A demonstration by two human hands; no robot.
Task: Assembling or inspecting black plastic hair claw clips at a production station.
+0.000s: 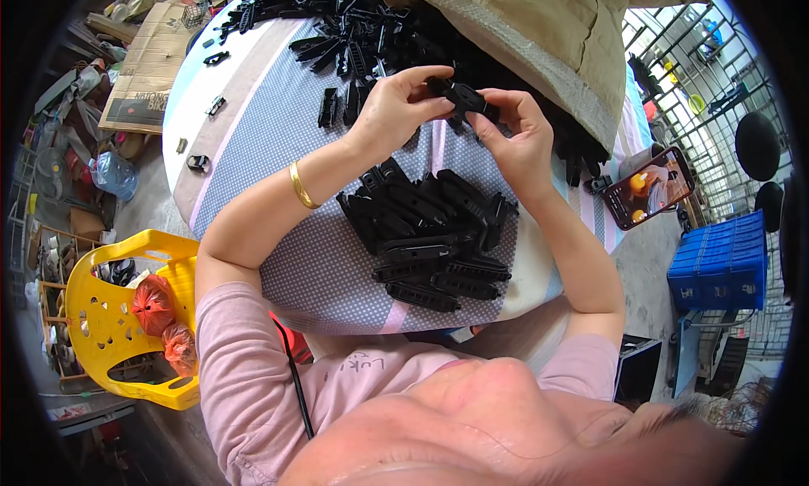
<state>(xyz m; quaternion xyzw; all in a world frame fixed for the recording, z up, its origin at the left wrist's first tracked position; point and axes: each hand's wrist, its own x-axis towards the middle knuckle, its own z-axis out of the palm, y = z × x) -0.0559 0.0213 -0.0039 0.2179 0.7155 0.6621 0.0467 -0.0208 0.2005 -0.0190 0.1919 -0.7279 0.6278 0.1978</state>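
Observation:
Over the far half of the cloth-covered table, my left hand (403, 105) and my right hand (516, 132) pinch a small black plastic part (465, 98) between them. Its exact kind does not show; fingers cover both of its ends. Below my hands lies a pile of long black plastic pieces (430, 233), some with slotted sides, stacked near the table's front edge. Beyond my hands spreads a larger heap of loose black plastic parts (354, 31). A gold bangle (302, 185) circles my left forearm.
A big brown paper sack (548, 40) leans over the table's far right. At the right edge stands a phone (649, 188) with a lit screen. Left is a yellow plastic chair (101, 317) bearing red bags (154, 305); blue crates (718, 263) stand right. Small parts (199, 162) dot the table's left side.

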